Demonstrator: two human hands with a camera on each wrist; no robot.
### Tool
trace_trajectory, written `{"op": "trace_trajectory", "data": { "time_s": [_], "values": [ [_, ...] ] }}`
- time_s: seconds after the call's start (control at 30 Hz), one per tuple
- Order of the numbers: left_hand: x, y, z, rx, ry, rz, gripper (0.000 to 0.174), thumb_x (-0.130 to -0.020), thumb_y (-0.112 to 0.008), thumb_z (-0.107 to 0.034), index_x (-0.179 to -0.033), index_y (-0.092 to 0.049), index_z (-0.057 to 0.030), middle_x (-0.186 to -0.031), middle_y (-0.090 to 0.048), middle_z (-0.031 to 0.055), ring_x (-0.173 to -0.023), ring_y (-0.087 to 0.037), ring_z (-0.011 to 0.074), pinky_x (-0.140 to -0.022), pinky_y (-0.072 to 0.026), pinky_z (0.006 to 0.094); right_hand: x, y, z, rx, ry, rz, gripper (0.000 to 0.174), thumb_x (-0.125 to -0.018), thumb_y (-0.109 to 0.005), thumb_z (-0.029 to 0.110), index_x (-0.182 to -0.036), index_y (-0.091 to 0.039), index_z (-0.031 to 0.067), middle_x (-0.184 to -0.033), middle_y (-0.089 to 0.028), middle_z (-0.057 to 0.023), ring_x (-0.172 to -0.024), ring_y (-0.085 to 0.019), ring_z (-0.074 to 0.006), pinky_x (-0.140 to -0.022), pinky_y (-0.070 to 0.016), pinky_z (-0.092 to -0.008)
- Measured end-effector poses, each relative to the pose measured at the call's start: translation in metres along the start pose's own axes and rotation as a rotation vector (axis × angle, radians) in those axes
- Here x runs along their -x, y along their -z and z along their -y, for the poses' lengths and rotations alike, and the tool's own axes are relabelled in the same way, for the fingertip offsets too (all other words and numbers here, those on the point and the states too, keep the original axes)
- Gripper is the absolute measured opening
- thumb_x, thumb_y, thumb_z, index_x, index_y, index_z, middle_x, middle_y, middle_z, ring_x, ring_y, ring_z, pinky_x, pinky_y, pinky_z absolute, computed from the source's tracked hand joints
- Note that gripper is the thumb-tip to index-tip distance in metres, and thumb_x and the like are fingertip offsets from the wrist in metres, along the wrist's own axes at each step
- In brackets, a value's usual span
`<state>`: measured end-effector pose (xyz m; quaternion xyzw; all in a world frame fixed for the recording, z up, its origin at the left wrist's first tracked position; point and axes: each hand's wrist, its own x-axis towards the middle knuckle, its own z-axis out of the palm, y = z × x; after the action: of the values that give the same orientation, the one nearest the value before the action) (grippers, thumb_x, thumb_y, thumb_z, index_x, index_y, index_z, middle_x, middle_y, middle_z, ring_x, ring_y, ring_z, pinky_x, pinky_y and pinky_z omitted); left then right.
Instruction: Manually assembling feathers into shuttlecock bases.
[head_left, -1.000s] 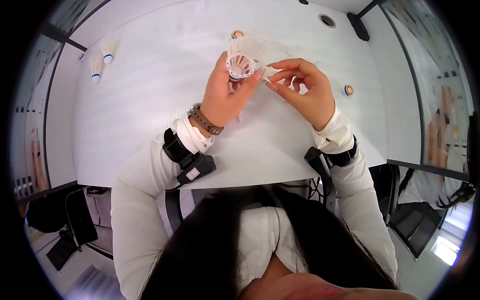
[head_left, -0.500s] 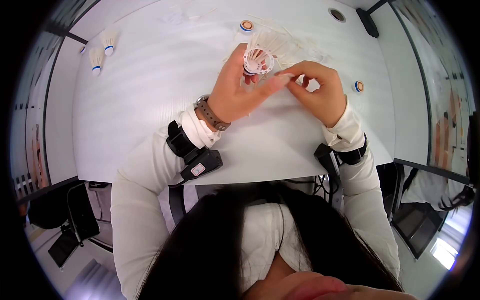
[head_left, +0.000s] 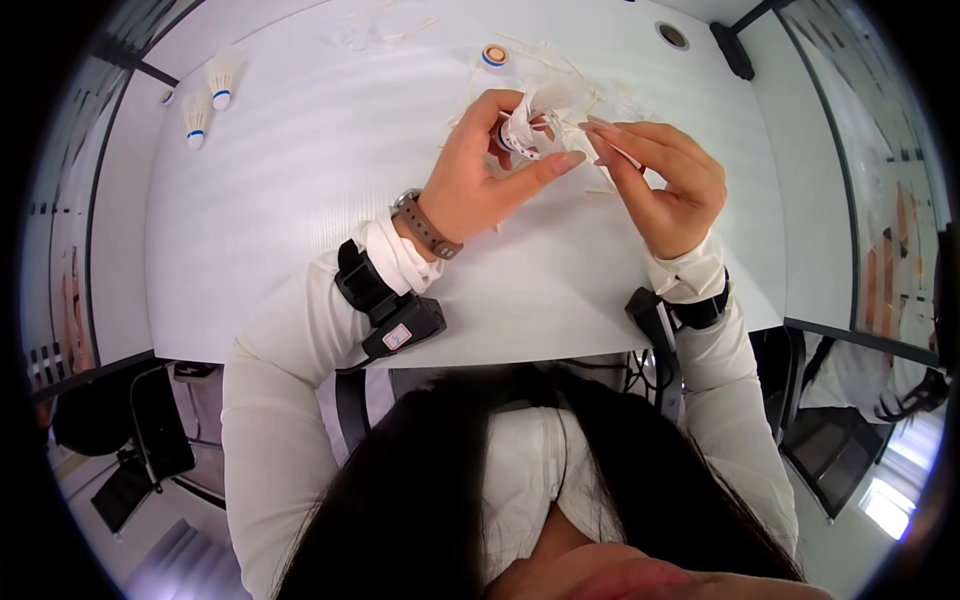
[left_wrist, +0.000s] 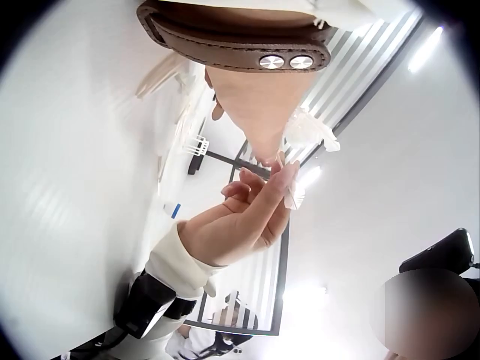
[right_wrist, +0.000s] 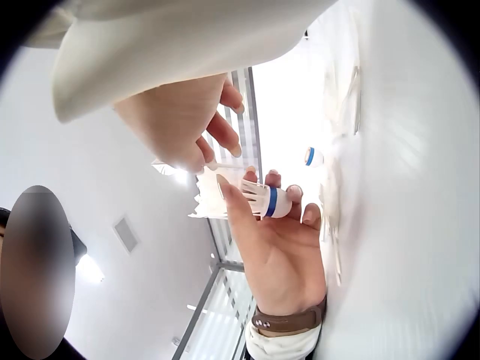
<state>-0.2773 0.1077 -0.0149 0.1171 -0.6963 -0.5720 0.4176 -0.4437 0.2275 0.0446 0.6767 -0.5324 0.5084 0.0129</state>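
Obs.: the left hand (head_left: 480, 185) holds the shuttlecock (head_left: 530, 120) above the table (head_left: 300, 200), at about 12 o'clock from the person's chest. Thumb and fingers curl round its cork end. The right wrist view shows the blue-banded cork (right_wrist: 276, 201) seated against the palm, skirt pointing away from the tabletop.

The right hand (head_left: 665, 185) sits at 3 o'clock of the shuttlecock. It pinches a single feather (right_wrist: 221, 166) by its thin quill between thumb and forefinger, the other fingers nearly straight.

Change over the last second: the shuttlecock's open ring faced upward; now it is tipped on its side and the ring no longer shows face-on. The right hand was knuckles-up with curled fingers close against the skirt; now it is turned palm-up, fingers extended. Both hands sit slightly further toward 12 o'clock on the table.

Reading: the feather is being worked at the skirt's rim. Whether it is free of the shuttlecock I cannot tell.

Surroundings:
- A cork base (head_left: 494, 55) lies at 12 o'clock of the left hand.
- Loose feathers (head_left: 380, 35) lie at 11 o'clock.
- Two spare shuttlecocks (head_left: 208, 102) stand well apart at 10 o'clock.
- The second cork base, seen earlier at 3 o'clock, is now hidden by the right hand.
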Motion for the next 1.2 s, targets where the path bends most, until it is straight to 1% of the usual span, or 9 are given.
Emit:
{"op": "trace_trajectory", "data": {
  "time_s": [0.13, 0.23, 0.33, 0.53, 0.63, 0.73, 0.93, 1.13, 1.2],
  "values": [
    [0.0, -0.001, -0.003, 0.013, 0.015, 0.013, 0.048, -0.081, -0.083, -0.029, -0.114, -0.059, -0.0039, -0.092, -0.064, 0.0014, -0.074, -0.055, 0.0069, -0.063, -0.0453, 0.023, -0.001, 0.0, 0.007, 0.027, 0.027, -0.034, 0.027, -0.08, -0.072, -0.006, -0.105, -0.076, 0.005, -0.097, -0.076, -0.0075, -0.074, -0.069, -0.0116, -0.053, -0.0506, -0.0211],
    [0.0, 0.0, -0.004, -0.02, 0.019, 0.02, 0.049, -0.081, -0.083, -0.029, -0.116, -0.06, -0.0038, -0.092, -0.064, 0.0014, -0.073, -0.055, 0.007, -0.063, -0.0455, 0.0232, 0.002, -0.001, 0.006, -0.038, -0.031, -0.015, 0.027, -0.081, -0.073, -0.005, -0.105, -0.077, 0.0064, -0.096, -0.076, -0.0069, -0.073, -0.068, -0.011, -0.052, -0.0487, -0.0202],
    [0.0, 0.0, -0.004, -0.025, 0.011, 0.003, 0.048, -0.081, -0.083, -0.029, -0.116, -0.06, -0.0037, -0.092, -0.065, 0.0021, -0.074, -0.057, 0.0078, -0.063, -0.0464, 0.0235, 0.0, -0.002, 0.006, -0.011, -0.065, -0.015, 0.023, -0.082, -0.074, -0.002, -0.103, -0.077, 0.007, -0.092, -0.076, -0.0055, -0.072, -0.068, -0.0102, -0.05, -0.0454, -0.0207],
    [0.001, 0.001, 0.004, -0.06, 0.0, 0.001, 0.05, -0.081, -0.084, -0.028, -0.116, -0.06, -0.0023, -0.099, -0.065, 0.0053, -0.082, -0.062, 0.0124, -0.064, -0.0496, 0.0245, -0.003, -0.004, 0.007, 0.064, -0.179, -0.067, 0.01, -0.083, -0.077, 0.007, -0.094, -0.078, 0.0049, -0.077, -0.073, -0.0033, -0.063, -0.061, -0.0098, -0.049, -0.0407, -0.0229],
    [0.001, 0.003, -0.001, -0.127, 0.019, 0.035, 0.051, -0.08, -0.083, -0.027, -0.118, -0.06, -0.0014, -0.102, -0.065, 0.006, -0.085, -0.062, 0.0142, -0.064, -0.0503, 0.0249, -0.002, -0.005, 0.009, 0.082, -0.178, -0.088, 0.008, -0.083, -0.078, 0.009, -0.09, -0.077, 0.0036, -0.074, -0.071, -0.0035, -0.061, -0.059, -0.0101, -0.048, -0.0406, -0.023],
    [0.002, 0.007, -0.007, -0.198, 0.042, 0.106, 0.043, -0.09, -0.075, -0.012, -0.126, -0.055, -0.0007, -0.108, -0.062, 0.0038, -0.093, -0.06, 0.0093, -0.075, -0.0504, 0.0245, -0.004, -0.005, 0.012, 0.111, -0.208, -0.068, 0.008, -0.083, -0.078, 0.009, -0.087, -0.075, 0.0022, -0.072, -0.069, -0.004, -0.06, -0.059, -0.0106, -0.048, -0.0407, -0.0238],
    [0.001, 0.006, -0.012, -0.139, 0.095, 0.109, 0.042, -0.09, -0.075, -0.015, -0.125, -0.056, -0.0008, -0.102, -0.062, 0.0014, -0.089, -0.058, 0.0082, -0.075, -0.0476, 0.0234, -0.004, -0.006, 0.006, 0.153, -0.194, -0.037, 0.007, -0.085, -0.076, 0.008, -0.087, -0.072, 0.0022, -0.071, -0.067, -0.0034, -0.061, -0.059, -0.0115, -0.048, -0.0408, -0.0242],
    [0.0, 0.009, -0.007, -0.194, 0.039, 0.121, 0.041, -0.091, -0.074, -0.016, -0.125, -0.056, -0.0008, -0.101, -0.061, 0.0006, -0.089, -0.058, 0.0075, -0.076, -0.0466, 0.0233, -0.003, -0.008, 0.001, 0.079, -0.229, -0.037, 0.008, -0.086, -0.076, 0.009, -0.089, -0.072, 0.0026, -0.074, -0.067, -0.0036, -0.06, -0.058, -0.0115, -0.049, -0.0414, -0.0248],
    [0.0, 0.009, -0.006, -0.175, 0.058, 0.127, 0.041, -0.092, -0.073, -0.015, -0.126, -0.056, -0.0006, -0.102, -0.061, 0.0008, -0.09, -0.058, 0.0077, -0.077, -0.0467, 0.0237, -0.004, -0.009, 0.003, 0.048, -0.261, -0.015, 0.009, -0.086, -0.076, 0.01, -0.087, -0.072, 0.0024, -0.073, -0.067, -0.0036, -0.06, -0.057, -0.0114, -0.05, -0.0415, -0.0248]
  ]
}}
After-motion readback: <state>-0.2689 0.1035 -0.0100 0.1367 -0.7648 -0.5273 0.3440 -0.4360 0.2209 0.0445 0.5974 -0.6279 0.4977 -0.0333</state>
